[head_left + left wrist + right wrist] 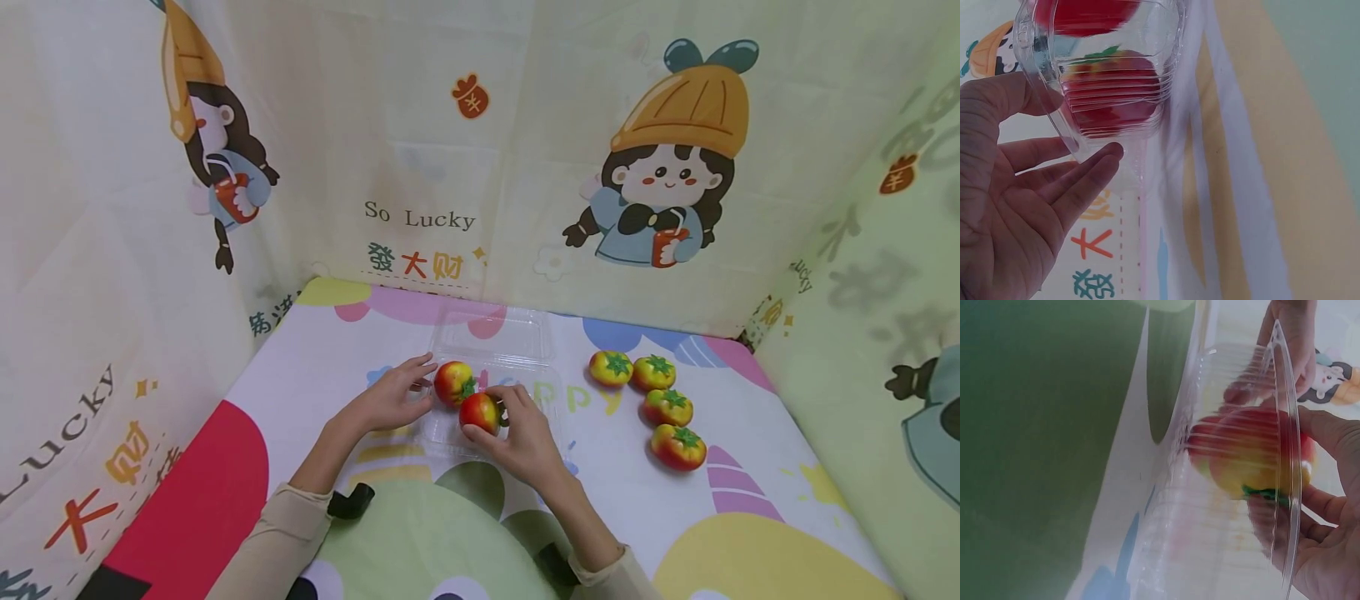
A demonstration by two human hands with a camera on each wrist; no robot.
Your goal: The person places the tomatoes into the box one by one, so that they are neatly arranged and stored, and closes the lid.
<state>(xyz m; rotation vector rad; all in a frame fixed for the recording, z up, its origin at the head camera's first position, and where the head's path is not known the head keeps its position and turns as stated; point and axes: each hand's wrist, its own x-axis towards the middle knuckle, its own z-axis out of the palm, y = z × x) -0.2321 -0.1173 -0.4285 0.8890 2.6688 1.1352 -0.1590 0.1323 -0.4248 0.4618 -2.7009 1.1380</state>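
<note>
A clear plastic clamshell box (438,443) lies on the table with its lid (491,337) folded back away from me. Inside it, toward the left, sits a red and yellow tomato (453,382) with a green calyx. My right hand (521,437) grips a second tomato (478,412) between thumb and fingers, in the box beside the first. Through the ribbed wall, the right wrist view shows this held tomato (1247,450). My left hand (390,396) is at the box's left side, fingers relaxed; in the left wrist view its thumb and fingers (1088,181) lie around the rim.
Several more tomatoes (667,408) stand in a loose curved row on the table to the right of the box. A patterned cloth covers the table (585,500), and printed curtains (525,167) enclose it at the back and sides.
</note>
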